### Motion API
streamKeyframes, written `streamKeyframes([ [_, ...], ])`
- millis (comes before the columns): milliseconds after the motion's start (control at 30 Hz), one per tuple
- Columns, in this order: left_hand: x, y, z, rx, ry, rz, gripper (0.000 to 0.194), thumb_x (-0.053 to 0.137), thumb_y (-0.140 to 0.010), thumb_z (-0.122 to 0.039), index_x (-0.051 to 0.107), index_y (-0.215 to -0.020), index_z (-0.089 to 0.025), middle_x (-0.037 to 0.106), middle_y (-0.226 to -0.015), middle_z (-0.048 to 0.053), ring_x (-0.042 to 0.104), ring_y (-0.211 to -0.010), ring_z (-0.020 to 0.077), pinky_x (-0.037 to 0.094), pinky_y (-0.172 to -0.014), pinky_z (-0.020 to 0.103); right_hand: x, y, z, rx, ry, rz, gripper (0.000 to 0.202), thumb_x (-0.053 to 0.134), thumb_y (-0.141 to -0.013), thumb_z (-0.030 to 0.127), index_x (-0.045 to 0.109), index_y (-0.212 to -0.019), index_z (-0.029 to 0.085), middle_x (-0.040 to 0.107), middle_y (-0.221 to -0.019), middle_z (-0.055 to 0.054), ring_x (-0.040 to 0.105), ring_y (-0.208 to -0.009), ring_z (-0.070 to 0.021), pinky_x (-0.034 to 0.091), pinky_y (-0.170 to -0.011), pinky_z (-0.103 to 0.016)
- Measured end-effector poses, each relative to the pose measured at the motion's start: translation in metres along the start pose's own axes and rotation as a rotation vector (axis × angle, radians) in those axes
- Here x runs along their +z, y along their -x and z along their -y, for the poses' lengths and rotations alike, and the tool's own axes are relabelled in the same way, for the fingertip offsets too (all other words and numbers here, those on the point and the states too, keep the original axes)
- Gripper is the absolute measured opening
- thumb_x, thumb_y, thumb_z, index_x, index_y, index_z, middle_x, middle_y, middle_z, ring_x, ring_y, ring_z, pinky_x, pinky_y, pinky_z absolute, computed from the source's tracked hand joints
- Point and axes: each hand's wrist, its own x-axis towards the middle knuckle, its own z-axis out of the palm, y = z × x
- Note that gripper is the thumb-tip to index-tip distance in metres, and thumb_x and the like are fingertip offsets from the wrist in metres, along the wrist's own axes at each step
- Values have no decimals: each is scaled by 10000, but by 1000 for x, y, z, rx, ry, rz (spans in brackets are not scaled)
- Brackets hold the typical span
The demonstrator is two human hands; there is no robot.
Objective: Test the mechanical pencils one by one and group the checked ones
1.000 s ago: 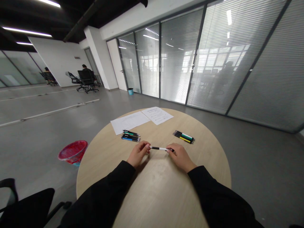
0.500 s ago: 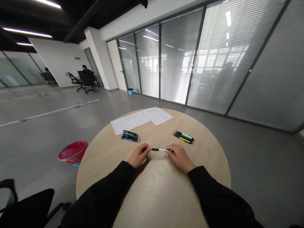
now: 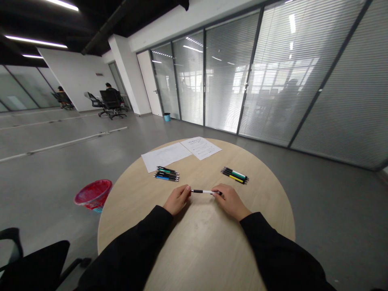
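Fingers of left hand: in head view, bent and pressed together, pinching the tip end of the white pen.
Fingers of right hand: curled, pinching the other end of the same white pen, by its black clip.
White pen: between both hands, almost level, dark grip toward left hand; cannot tell if touching the round table.
Left pen group: lying side by side on round table, beyond left hand; black, with green and blue parts.
Right pen group: lying beyond right hand, also side by side; black, green and yellow colours.
Paper sheets: two, flat near the far edge, meeting at their sides; printed lines on the right one.
Basket: on floor, left of round table, with red liner.
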Motion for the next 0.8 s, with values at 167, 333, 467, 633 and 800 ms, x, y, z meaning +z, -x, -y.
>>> streamKeyframes([
  [167,-2,-1,0,35,-59,7,465,448,-924,-546,509,-631,-189,498,-546,-26,434,-536,130,349,-547,257,0,0,-1,-3,2,6,98,629,-882,160,717,-911,191,694,-857,-50,611,-801,-189,449,-764,-303],
  [333,-2,-2,5,62,-19,11,375,489,-915,-502,524,-720,-183,499,-586,-31,435,-570,131,356,-580,260,-1,0,0,-2,12,13,100,628,-882,153,717,-910,188,689,-842,-45,604,-792,-187,443,-756,-300],
  [467,-1,-2,9,79,67,62,282,568,-878,-445,530,-797,-178,488,-646,-38,439,-589,119,356,-579,246,-2,0,1,4,19,16,99,628,-880,145,718,-899,184,684,-836,-45,600,-780,-183,440,-745,-297],
  [633,3,-1,11,54,209,85,299,647,-831,-445,513,-883,-183,511,-719,-36,483,-603,107,393,-586,235,-1,1,0,-3,10,12,90,639,-876,150,716,-902,189,687,-844,-44,603,-784,-184,446,-750,-296],
  [800,4,-1,7,-14,134,6,419,465,-919,-562,541,-774,-177,506,-621,-30,479,-564,120,400,-572,249,-1,1,0,4,14,9,100,628,-883,157,718,-911,191,692,-852,-47,609,-789,-187,451,-756,-304],
])
